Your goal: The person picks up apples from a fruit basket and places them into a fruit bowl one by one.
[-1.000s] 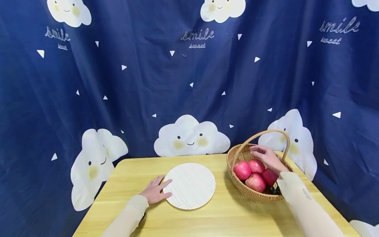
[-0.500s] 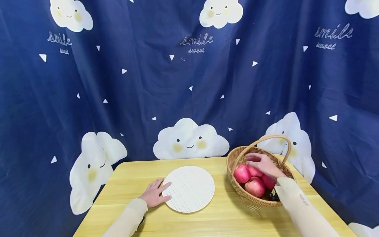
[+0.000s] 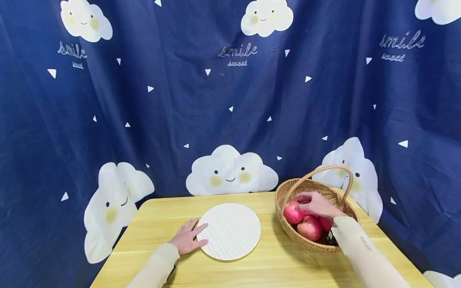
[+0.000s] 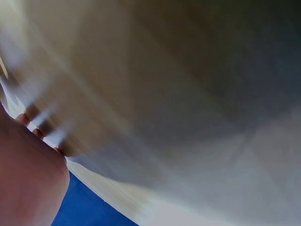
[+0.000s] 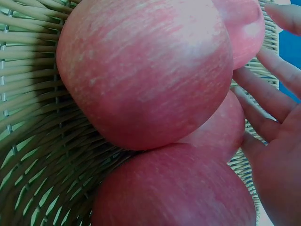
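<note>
My left hand (image 3: 185,239) lies with spread fingers at the left rim of a round white plate (image 3: 230,232) with fine dashed lines; thumb and index finger overlap its edge. The left wrist view is mostly blurred, with part of the hand (image 4: 30,174) at its left. Inside a wicker basket (image 3: 312,245), my right hand (image 3: 318,205) reaches over several red apples. Its thumb and index fingertips are right at the left apple (image 3: 293,213). In the right wrist view the fingers stretch loosely past a large near apple (image 5: 146,70) toward the far apple (image 5: 242,30).
The basket's arched handle (image 3: 317,171) rises over the right hand. A small dark item (image 3: 331,239) sits in the basket near the right sleeve. Plate and basket stand on a light wooden table (image 3: 162,216), with a blue cloud-print curtain (image 3: 201,104) behind it.
My right hand has lowered into the basket and shifted left, onto the apples at the back and left. The left hand keeps its place at the plate. The head view has tilted slightly up.
</note>
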A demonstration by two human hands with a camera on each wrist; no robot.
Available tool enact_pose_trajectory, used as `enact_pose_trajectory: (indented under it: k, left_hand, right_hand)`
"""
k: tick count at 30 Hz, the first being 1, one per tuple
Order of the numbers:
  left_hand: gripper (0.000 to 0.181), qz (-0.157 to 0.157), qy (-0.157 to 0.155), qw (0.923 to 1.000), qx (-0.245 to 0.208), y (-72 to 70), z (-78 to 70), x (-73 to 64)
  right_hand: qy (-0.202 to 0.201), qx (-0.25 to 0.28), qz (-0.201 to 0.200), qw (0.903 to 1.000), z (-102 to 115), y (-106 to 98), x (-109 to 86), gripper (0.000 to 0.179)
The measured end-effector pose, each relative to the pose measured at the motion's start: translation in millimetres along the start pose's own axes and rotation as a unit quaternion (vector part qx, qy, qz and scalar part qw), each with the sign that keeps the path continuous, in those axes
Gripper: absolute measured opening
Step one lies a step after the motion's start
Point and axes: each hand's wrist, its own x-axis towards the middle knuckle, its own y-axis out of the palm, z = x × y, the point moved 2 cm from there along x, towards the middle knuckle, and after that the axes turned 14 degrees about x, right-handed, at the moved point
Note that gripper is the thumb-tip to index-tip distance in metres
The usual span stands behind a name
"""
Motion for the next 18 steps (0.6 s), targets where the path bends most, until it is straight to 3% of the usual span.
enact_pose_trajectory:
  k: [9, 15, 18]
  left_hand:
    - [0.075, 0.004, -0.001, 1.0000, -0.007, -2.1, -0.3, -0.1]
    - [0.073, 0.005, 0.000, 1.0000, -0.001, -7.7, -3.4, -3.0]
    - [0.072, 0.002, 0.001, 1.0000, -0.002, -8.8, -4.3, -3.8]
  right_hand:
    - [0.009, -0.036, -0.030, 0.9988, -0.3, -5.6, -3.6, 0.045]
    - [0.033, -0.048, -0.011, 0.9982, 0.1, -6.5, -5.0, 0.048]
    - [0.024, -0.090, -0.009, 0.9956, -2.5, -7.5, -3.5, 0.046]
